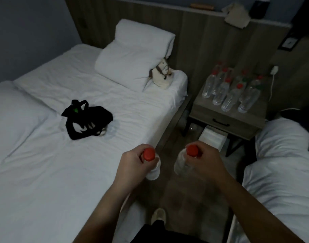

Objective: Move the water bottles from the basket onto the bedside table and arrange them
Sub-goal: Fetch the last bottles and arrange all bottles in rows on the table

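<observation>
We stand in the gap between two beds, both forearms stretched forward and down, bare to the elbow. Our left hand [132,163] curls around the neck of a clear bottle [153,170] with a red cap [149,154], fingers wrapped tight just under the cap, thumb toward us. The bottle hangs upright below the fist, over the near edge of the left bed [45,163]. Our right hand [205,159] grips a second bottle [181,164] the same way, closed around its neck beneath its red cap [192,150], the body hanging over the floor [185,199]. The two hands sit level with each other, near but apart, knuckles turned outward.

Farther off and to the right, the bedside table [225,120] carries a cluster of clear bottles [231,92] standing upright in rough rows, most with red caps; the far ones are too blurred to count. A white cable [273,81] hangs on the wall just right of the table.

On the left bed lies a black bag [88,118], collapsed flat, with what looks like another clear bottle [112,130] lying on the sheet against its right side. A white pillow [132,57] leans at the headboard, and a small cream pouch [162,74] sits just right of it. The right bed [281,163] fills the near right corner. One shoe [158,215] shows on the floor below us.
</observation>
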Tool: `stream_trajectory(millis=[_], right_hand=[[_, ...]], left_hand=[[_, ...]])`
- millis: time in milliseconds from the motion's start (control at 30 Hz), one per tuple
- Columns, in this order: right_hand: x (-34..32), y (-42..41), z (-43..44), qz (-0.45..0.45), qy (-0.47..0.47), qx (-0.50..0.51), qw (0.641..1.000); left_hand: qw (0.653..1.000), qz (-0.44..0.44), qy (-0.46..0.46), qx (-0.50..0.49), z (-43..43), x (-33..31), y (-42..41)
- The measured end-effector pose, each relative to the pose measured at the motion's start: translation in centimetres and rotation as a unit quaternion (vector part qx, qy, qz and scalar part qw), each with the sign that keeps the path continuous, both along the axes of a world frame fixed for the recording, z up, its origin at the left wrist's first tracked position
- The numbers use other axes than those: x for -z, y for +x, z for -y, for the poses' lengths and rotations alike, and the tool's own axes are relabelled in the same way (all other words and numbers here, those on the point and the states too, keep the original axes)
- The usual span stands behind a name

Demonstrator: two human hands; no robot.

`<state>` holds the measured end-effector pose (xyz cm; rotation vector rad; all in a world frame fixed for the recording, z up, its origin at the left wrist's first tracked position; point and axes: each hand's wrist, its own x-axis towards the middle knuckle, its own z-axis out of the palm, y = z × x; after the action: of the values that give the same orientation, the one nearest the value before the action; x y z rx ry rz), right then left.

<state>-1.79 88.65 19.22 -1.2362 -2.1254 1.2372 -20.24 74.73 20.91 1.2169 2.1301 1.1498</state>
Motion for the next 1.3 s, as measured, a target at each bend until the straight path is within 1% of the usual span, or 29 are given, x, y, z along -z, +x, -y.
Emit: stream_trajectory(millis=[133,267,367,533,667,733,800,933,1033,1100,1200,1300], right_hand=[[0.4,-0.5,-4.2,-0.002,0.033,0.046,0.998],[0.2,0.3,-7.8,-0.002,0.049,0.086,0.995],[0.1,1.3,-10.6,-0.002,0.043,0.110,0.993],[1.0,3.7,-16.2,0.008,0.015,0.155,0.988],[1.7,6.2,-21.9,0.005,0.011,0.157,0.987],[1.9,7.6,-25.0,0.007,-0.003,0.153,0.988],[1.8,9.3,-28.2,0.016,-0.014,0.148,0.989],[1.3,12.5,-34.4,0.027,-0.002,0.139,0.990],[1.7,14.5,-38.6,0.039,0.001,0.122,0.992],[2.1,15.6,-40.9,0.053,0.003,0.121,0.991],[2.7,17.0,-43.9,0.060,-0.006,0.140,0.988],[3.4,18.2,-46.9,0.064,-0.022,0.163,0.984]], left_hand=[[0.999,0.003,0.002,0.045,-5.4,0.1,-2.2],[0.998,0.018,0.006,0.065,-9.8,0.1,-2.9],[0.996,0.000,0.008,0.092,-13.3,0.2,-2.6],[0.994,0.011,-0.004,0.106,-19.6,0.7,-0.9],[0.994,0.023,-0.015,0.106,-25.4,1.4,1.3],[0.994,0.021,-0.022,0.100,-28.4,1.7,2.7],[0.995,0.037,-0.026,0.089,-31.5,1.6,4.3],[0.995,0.069,-0.029,0.072,-37.3,0.9,7.6],[0.994,0.076,-0.033,0.074,-41.1,0.8,9.9],[0.995,0.061,-0.033,0.072,-43.4,1.1,11.4],[0.995,0.003,-0.027,0.094,-46.8,2.0,13.1],[0.987,0.002,-0.075,0.144,-50.3,2.2,14.6]])
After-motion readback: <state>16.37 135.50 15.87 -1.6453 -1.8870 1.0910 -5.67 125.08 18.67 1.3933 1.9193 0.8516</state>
